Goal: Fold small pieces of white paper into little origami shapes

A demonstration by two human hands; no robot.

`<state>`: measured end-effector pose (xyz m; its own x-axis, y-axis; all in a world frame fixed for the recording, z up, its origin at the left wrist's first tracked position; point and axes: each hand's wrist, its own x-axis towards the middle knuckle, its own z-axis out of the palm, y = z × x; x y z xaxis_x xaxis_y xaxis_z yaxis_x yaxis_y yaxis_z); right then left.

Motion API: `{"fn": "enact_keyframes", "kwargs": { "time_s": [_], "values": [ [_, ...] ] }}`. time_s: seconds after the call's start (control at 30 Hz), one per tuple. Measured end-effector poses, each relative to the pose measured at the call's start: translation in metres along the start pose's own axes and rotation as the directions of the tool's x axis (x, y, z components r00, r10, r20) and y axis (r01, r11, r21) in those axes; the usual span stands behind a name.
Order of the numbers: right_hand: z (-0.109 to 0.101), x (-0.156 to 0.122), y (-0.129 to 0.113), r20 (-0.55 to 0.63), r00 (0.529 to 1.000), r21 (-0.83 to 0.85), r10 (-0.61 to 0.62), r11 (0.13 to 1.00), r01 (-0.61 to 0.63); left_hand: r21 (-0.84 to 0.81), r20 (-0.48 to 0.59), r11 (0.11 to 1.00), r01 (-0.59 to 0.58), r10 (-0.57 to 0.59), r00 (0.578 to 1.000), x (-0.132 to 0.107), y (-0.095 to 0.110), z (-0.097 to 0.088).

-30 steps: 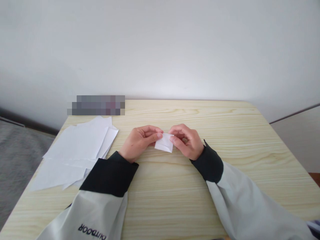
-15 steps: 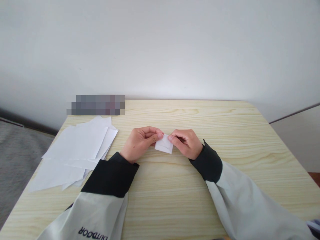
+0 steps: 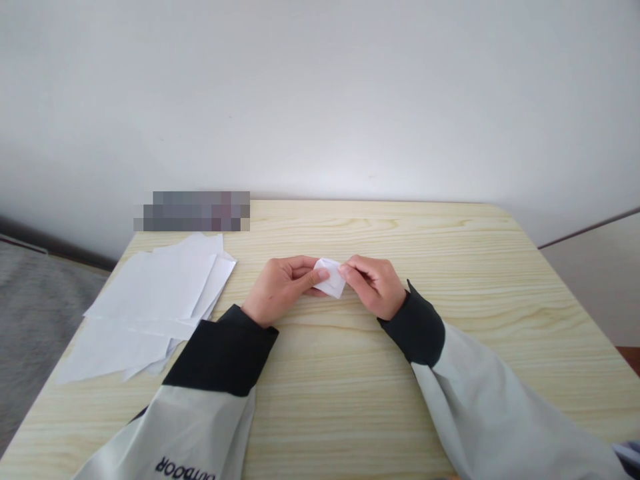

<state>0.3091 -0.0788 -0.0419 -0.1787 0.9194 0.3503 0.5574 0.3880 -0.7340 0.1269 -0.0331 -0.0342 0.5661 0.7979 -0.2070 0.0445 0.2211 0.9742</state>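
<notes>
A small folded piece of white paper [image 3: 333, 286] is held between my two hands over the middle of the table. My left hand [image 3: 283, 285] grips its left side, thumb on the upper face and fingers behind. The thumb and fingers of my right hand [image 3: 375, 283] pinch the paper at its upper right corner. A crease or flap edge shows across its face. The fingertips behind the paper are partly hidden.
Several loose white sheets of paper [image 3: 155, 283] lie overlapping on the left of the wooden table [image 3: 340, 400]. A pixelated dark object [image 3: 193, 212] sits at the back left corner. A white wall [image 3: 320, 100] stands behind the table.
The folded paper has tilted and shifted slightly up between my hands. My left thumb now lies farther over its face, and my right fingers have moved a little up.
</notes>
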Motion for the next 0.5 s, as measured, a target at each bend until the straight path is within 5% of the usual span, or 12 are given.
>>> {"fn": "enact_keyframes", "kwargs": {
  "time_s": [0.5],
  "values": [
    [-0.0033, -0.0009, 0.0023, -0.026, 0.991, 0.162, 0.134, 0.978, -0.128, -0.031, 0.049, 0.998, 0.059, -0.057, 0.997, -0.0019, 0.0037, -0.0004]
  ]
}}
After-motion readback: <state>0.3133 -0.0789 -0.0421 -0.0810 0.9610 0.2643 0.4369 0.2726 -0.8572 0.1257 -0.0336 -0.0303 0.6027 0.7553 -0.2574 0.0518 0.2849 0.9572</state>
